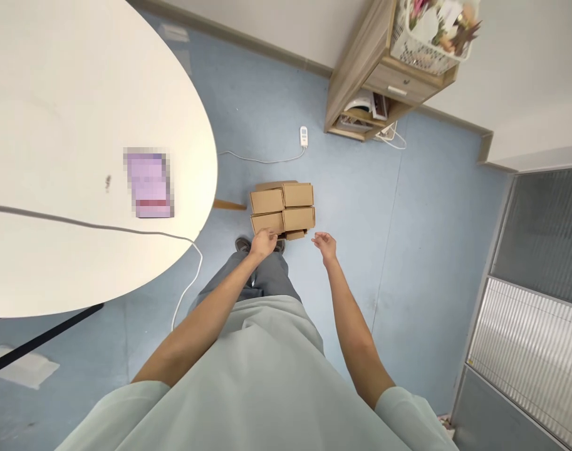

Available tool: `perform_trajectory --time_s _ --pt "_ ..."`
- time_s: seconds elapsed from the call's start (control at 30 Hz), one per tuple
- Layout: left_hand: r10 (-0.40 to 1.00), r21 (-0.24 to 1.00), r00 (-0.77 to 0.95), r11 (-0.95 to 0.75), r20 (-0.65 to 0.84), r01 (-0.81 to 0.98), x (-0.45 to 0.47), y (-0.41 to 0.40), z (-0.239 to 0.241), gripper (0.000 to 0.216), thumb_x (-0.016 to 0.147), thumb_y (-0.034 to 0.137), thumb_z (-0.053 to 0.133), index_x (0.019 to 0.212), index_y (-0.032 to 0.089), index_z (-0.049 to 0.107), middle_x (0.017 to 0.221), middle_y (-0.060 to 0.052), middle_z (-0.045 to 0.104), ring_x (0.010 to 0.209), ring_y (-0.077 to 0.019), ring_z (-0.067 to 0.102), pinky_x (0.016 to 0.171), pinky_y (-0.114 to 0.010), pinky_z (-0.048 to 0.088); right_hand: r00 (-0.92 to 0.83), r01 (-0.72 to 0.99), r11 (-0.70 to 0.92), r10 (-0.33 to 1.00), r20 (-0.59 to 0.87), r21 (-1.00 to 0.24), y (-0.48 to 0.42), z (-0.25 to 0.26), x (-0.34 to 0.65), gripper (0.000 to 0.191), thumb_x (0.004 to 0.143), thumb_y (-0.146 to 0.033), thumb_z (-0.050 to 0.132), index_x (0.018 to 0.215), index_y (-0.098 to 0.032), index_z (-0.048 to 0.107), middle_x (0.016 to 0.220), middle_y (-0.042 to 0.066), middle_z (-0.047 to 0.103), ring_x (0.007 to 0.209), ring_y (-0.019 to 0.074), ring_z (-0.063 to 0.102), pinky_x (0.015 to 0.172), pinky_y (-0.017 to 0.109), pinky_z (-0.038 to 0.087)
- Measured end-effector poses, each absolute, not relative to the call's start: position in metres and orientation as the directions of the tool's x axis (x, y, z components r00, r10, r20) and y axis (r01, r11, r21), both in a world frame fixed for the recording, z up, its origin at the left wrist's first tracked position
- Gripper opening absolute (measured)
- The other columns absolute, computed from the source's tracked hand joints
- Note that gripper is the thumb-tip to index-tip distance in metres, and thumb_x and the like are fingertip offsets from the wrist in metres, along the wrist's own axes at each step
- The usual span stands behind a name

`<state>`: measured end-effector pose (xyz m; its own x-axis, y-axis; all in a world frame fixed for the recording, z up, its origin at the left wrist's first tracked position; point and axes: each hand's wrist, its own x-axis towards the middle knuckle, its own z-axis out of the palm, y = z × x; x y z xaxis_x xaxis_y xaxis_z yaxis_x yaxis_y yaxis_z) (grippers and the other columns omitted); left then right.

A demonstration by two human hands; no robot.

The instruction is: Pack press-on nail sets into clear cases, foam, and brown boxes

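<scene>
Cardboard boxes [299, 218] stand in a compact stack on the blue floor, close in front of my shoes. My left hand [264, 242] hangs over the near left edge of the stack, its fingers loosely bent and apart, with nothing visible in them. I cannot tell whether it touches a box. To the right of the stack, my right hand [325, 245] is held in the air, fingers half curled and apart, holding nothing. A smaller flat cardboard piece [295, 235] shows at the near side, under the upper boxes.
A round white table [79, 269] fills the left, with a blurred purple item [149, 185] and a cable on it. A corded white device [304, 136] lies on the floor beyond the boxes. A wooden cabinet [349, 62] bearing a white basket [420, 53] stands by the wall.
</scene>
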<state>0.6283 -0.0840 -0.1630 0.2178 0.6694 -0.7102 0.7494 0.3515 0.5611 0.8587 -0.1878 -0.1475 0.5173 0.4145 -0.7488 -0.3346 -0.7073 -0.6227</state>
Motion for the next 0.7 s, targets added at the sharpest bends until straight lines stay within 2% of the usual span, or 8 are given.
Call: perform_trajectory --time_s 0.17,0.3,0.53,0.7 --pt "0.719 0.609 0.25 0.293 -0.648 0.737 0.614 -0.087 -0.075 0.032 0.098 0.019 0.058 0.12 0.016 0.081 0.133 -0.015 0.08 0.12 -0.0296 0.078 0.114 -0.04 0.056 0.495 -0.319 -0.659 0.498 -0.712 -0.682 -0.189 -0.077 0.847 0.032 0.066 -0.04 0.086 0.09 -0.022 0.075 0.108 0.008 0.082 0.097 0.0232 0.076 0.09 0.036 0.057" --pt "0.775 0.689 0.276 0.267 -0.569 0.674 0.596 -0.1 -0.025 0.032 0.099 0.024 0.057 0.118 0.019 0.082 0.132 -0.011 0.08 0.121 -0.0284 0.077 0.113 -0.039 0.057 0.459 -0.319 -0.615 0.566 -0.685 -0.721 -0.181 -0.045 0.833 0.032 0.063 -0.041 0.087 0.086 -0.022 0.074 0.115 0.01 0.083 0.096 0.023 0.075 0.087 0.035 0.055" --pt "0.829 0.753 0.211 0.326 -0.519 0.571 0.551 -0.124 0.023 0.038 0.099 0.034 0.055 0.124 0.02 0.08 0.135 -0.011 0.079 0.118 -0.0289 0.077 0.109 -0.043 0.059 0.334 -0.282 -0.608 0.663 -0.67 -0.742 -0.172 -0.024 0.79 0.036 0.061 -0.044 0.092 0.083 -0.022 0.073 0.109 0.011 0.084 0.095 0.0239 0.076 0.085 0.035 0.056" --pt "0.854 0.794 0.19 0.337 -0.483 0.506 0.52 -0.127 0.043 0.039 0.098 0.037 0.056 0.123 0.021 0.08 0.135 -0.011 0.079 0.116 -0.0286 0.077 0.108 -0.042 0.06 0.319 -0.255 -0.578 0.707 -0.631 -0.775 -0.169 -0.006 0.759 0.039 0.06 -0.046 0.093 0.084 -0.022 0.075 0.102 0.01 0.084 0.092 0.0238 0.077 0.083 0.035 0.057"
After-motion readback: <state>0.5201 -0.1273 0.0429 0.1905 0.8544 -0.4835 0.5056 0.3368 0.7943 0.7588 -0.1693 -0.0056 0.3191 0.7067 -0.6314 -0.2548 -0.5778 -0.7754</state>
